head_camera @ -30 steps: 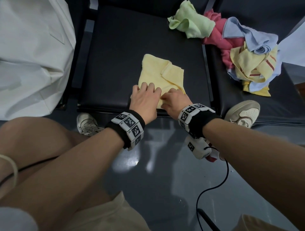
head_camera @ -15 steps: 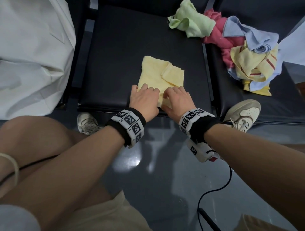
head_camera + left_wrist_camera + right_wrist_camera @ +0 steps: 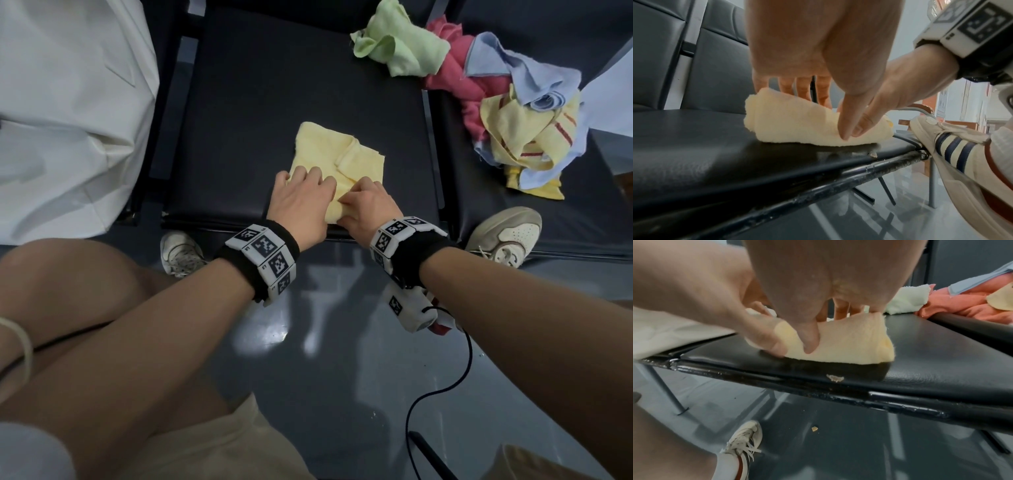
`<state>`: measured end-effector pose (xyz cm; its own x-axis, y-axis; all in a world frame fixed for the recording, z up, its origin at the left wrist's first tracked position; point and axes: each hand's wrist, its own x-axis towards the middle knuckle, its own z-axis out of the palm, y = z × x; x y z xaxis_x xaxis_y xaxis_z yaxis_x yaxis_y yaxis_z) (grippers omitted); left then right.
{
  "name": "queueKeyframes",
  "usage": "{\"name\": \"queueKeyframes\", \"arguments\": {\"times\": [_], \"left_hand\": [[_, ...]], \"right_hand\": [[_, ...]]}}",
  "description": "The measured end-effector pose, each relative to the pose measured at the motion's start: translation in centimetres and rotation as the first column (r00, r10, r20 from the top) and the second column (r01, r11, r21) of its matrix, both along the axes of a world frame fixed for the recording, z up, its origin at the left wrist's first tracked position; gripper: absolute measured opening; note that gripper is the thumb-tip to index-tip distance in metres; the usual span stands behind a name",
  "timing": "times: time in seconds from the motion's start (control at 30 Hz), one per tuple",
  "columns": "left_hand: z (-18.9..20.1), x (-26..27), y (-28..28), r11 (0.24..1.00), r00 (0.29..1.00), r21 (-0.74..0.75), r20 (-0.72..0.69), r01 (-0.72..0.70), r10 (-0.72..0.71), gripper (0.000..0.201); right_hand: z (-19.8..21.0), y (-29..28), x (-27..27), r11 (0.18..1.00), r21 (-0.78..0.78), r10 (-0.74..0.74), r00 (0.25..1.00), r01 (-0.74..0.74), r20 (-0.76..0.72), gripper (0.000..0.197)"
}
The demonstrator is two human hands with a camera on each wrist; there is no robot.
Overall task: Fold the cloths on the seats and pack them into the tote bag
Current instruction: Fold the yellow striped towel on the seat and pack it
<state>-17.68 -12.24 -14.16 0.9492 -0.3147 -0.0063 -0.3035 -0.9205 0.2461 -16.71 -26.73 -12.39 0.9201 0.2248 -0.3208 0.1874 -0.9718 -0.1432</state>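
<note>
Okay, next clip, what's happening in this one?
A person is folding a pale yellow cloth on the middle black seat. Both hands grip its near edge: the left hand and the right hand have thumb and fingers pinching the folded edge, which the wrist views show lifted off the seat. An unfolded heap waits on the right: a green cloth, a pink cloth, a blue cloth and a striped yellow cloth. A white bag sits on the left.
</note>
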Motion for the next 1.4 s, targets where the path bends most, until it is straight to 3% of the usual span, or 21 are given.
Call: {"name": "queueKeyframes", "arguments": {"times": [0.2, 0.37, 0.57, 0.93, 1.07, 1.4], "left_hand": [[0.1, 0.0, 0.0, 1.0, 1.0, 0.008, -0.019, -0.002, 0.002, 0.028], [0.2, 0.0, 0.0, 1.0, 1.0, -0.001, -0.026, -0.008, 0.008, 0.024], [0.2, -0.1, -0.1, 1.0, 0.994, 0.013, -0.111, -0.021, 0.022, 0.011], [0.9, -0.1, 0.5, 0.995, 0.994, -0.038, -0.051, -0.097, 0.095, 0.043], [1.0, -0.3, 0.7, 0.997, 0.993, 0.024, -0.087, -0.074, 0.075, 0.039], [1.2, 0.1, 0.9, 0.995, 0.976, 0.001, -0.194, -0.103, 0.102, 0.033]], "right_hand": [[-0.3, 0.1, -0.7, 0.998, -0.058, 0.005, 0.999, -0.002, 0.052, 0.041], [-0.2, 0.0, -1.5, 1.0, -0.017, -0.006, 0.996, 0.008, 0.091, 0.05], [0.1, -0.1, -1.6, 0.998, -0.053, 0.034, 0.995, -0.029, 0.094, 0.041], [0.6, -0.1, -0.1, 0.998, 0.021, -0.05, 0.998, 0.051, -0.044, 0.041], [0.5, -0.2, -0.2, 0.996, 0.061, -0.071, 0.997, 0.072, -0.024, 0.039], [0.8, -0.9, -1.0, 0.992, 0.112, -0.06, 0.998, 0.058, 0.012, 0.048]]}}
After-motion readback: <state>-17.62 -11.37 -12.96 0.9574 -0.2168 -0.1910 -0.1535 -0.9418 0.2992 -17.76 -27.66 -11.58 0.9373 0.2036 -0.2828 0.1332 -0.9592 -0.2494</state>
